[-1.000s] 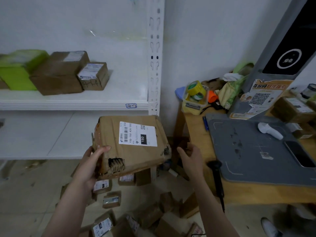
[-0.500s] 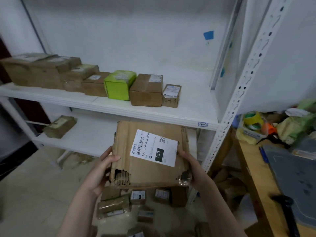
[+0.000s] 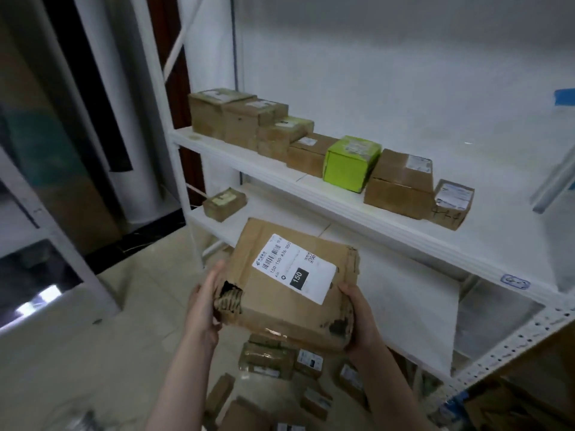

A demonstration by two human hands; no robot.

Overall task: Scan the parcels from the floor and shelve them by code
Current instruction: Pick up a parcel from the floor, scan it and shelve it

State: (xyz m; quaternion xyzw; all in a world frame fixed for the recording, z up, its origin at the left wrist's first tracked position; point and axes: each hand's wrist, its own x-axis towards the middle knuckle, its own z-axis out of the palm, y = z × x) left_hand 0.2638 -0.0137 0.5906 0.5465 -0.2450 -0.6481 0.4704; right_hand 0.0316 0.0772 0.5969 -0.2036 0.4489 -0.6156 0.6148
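Holding parcel [image 3: 289, 293] | left hand [image 3: 203, 306] on torn corner | right hand [image 3: 361, 318] opposite

The parcel [image 3: 270, 309] is matt brown cardboard, creased and rough, torn at one corner so the corrugated layer shows — its label [image 3: 294, 267] is smooth white paper. The rack [image 3: 342, 209] looks like white-painted metal with a perforated upright [image 3: 513, 340]; the green box [image 3: 348, 169] is smooth card, and the floor [image 3: 62, 353] is pale tile with a faint sheen.

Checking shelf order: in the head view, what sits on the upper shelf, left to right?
tall brown box, second brown box, green-topped box, flat brown box, green box, wide brown box, small marked box
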